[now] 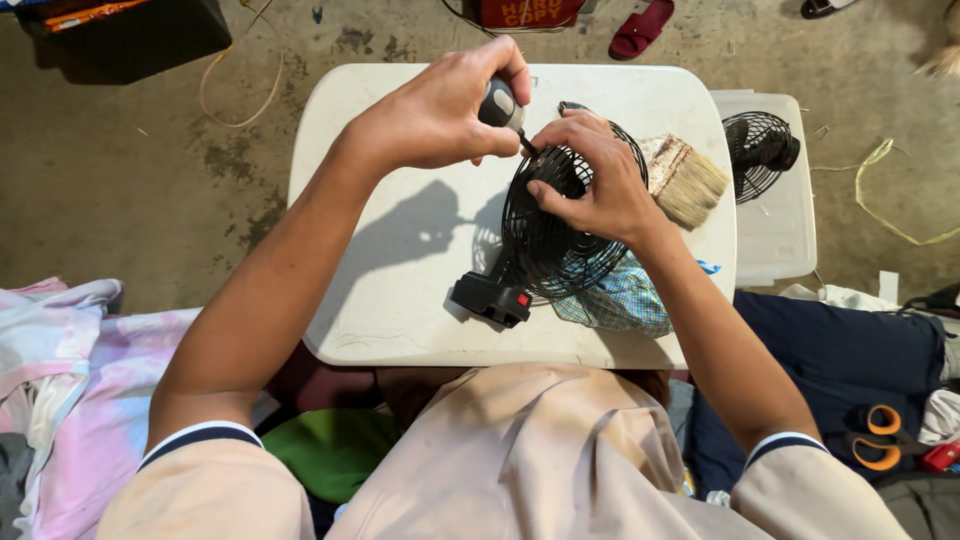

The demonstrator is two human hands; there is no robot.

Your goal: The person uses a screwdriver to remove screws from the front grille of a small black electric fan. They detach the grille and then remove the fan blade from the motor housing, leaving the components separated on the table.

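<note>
Where concrete floor (150, 170) shows, white table (400, 300).

Small fan (560, 235): black wire grille, black base, red switch on base. Screwdriver (500, 105): grey-and-black handle, dark shaft. Folding table (400, 290): off-white, scuffed. Cloth (622, 300) under fan: blue-green check. Paintbrush (688, 180): tan bristles, paint-smeared pale ferrule. Second fan grille (757, 150): black, on white plastic lid (785, 230). Scissors (878, 438): orange handles. Slipper (640, 28): dark red. Shirt (520, 450): beige, navy-and-white sleeve trim. Fabric (70, 370) at left: pink-lilac tie-dye. Floor (130, 170): grey-brown concrete, blotched.
</note>
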